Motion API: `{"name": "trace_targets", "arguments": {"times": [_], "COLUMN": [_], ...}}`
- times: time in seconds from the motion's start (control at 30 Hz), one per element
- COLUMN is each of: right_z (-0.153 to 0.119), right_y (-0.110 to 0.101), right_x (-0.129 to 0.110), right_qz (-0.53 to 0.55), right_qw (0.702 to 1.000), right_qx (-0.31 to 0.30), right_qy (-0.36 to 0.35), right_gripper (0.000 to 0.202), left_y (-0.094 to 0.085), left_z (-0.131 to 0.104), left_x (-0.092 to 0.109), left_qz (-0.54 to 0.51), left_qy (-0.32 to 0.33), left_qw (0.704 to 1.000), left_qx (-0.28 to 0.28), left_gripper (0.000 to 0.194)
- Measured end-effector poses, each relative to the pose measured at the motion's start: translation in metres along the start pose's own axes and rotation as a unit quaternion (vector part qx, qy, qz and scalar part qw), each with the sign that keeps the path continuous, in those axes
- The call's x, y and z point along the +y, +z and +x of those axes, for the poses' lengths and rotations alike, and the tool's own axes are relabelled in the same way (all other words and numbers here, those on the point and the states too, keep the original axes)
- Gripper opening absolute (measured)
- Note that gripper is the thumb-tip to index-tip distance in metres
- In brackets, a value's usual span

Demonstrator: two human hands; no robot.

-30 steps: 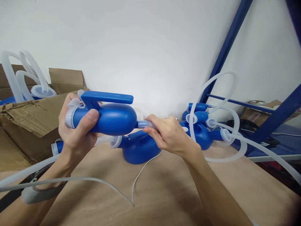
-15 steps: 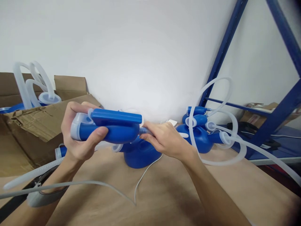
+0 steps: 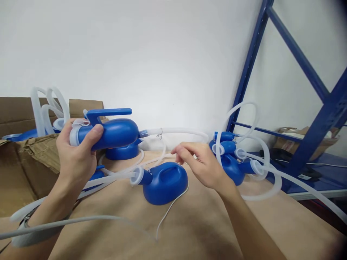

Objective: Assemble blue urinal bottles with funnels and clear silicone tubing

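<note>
My left hand [image 3: 78,151] grips a blue bottle [image 3: 119,130] by its neck, near the clear cap, and holds it raised and lying sideways with its handle upward. From the bottle's right end a translucent tube [image 3: 179,130] runs right, with a small metal hook on it. My right hand [image 3: 200,162] hovers to the right with curled fingers; whether anything small is between them is hidden. Just below it, another blue bottle [image 3: 166,183] lies on the brown table [image 3: 130,231], with a tube at its white cap.
An open cardboard box [image 3: 21,173] with tubes and blue bottles stands at the left. More blue bottles with looped tubes [image 3: 233,168] lie at the right, beside a blue metal shelf [image 3: 300,57]. A thin cable [image 3: 165,216] crosses the table.
My right hand has let go of the held bottle's tube end. My left hand has moved left and slightly up with the bottle, and the tube now shows stretching rightward.
</note>
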State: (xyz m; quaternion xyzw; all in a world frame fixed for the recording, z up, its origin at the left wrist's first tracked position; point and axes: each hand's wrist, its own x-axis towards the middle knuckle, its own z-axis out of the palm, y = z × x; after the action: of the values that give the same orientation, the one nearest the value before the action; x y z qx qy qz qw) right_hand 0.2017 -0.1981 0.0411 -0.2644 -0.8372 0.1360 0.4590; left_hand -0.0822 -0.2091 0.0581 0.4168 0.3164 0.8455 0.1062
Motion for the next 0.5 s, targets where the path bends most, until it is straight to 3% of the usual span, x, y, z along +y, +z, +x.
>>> {"name": "trace_targets", "arguments": {"times": [0.07,0.17,0.3,0.5], "right_z": [0.003,0.008,0.011,0.01], "right_y": [0.008,0.025,0.041,0.05], "right_x": [0.011,0.027,0.034,0.037], "right_qz": [0.06,0.173,0.264,0.287], "right_qw": [0.992,0.973,0.956,0.953], "right_qx": [-0.065,-0.076,-0.041,-0.02], "right_qy": [0.088,0.133,0.123,0.093], "right_gripper": [0.043,0.051,0.051,0.051], "left_y": [-0.001,-0.003,-0.002,0.001], "left_z": [-0.001,-0.005,-0.01,-0.014], "left_x": [0.0,0.0,-0.002,-0.004], "left_qz": [-0.014,-0.023,-0.018,-0.011], "left_qy": [-0.006,-0.02,-0.027,-0.025], "left_qw": [1.0,0.999,0.997,0.996], "left_qx": [-0.007,-0.028,-0.069,-0.09], "left_gripper": [0.05,0.05,0.046,0.038]}}
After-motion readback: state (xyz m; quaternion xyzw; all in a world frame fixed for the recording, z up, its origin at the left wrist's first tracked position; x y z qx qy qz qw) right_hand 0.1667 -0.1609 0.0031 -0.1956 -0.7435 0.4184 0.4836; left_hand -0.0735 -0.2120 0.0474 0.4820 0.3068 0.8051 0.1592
